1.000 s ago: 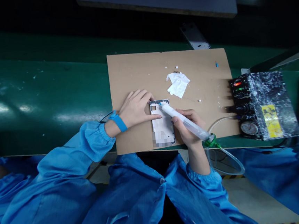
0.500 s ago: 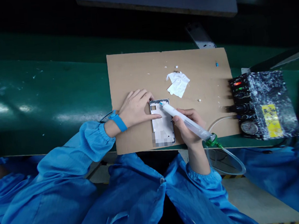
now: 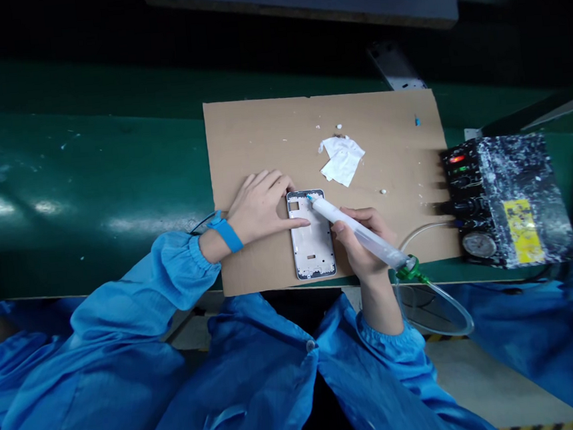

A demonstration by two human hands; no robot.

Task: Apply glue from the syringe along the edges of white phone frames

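right hand (image 3: 364, 248) wraps a clear plastic syringe (image 3: 355, 232), blue tip on the flat white phone frame (image 3: 311, 234); left hand (image 3: 260, 207) lies spread, thumb pressing the frame's left edge; both on matte brown cardboard (image 3: 259, 137); beyond, crumpled white tissue (image 3: 342, 158); right, a speckled black box (image 3: 508, 199).

left hand (image 3: 257, 206) lies flat, fingers spread; right hand (image 3: 364, 245) curled in a closed grip.

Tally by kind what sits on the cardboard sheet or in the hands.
Phone frame: 1, steadied by left hand
Syringe: 1, in right hand
Crumpled paper: 1
Total: 3, on cardboard
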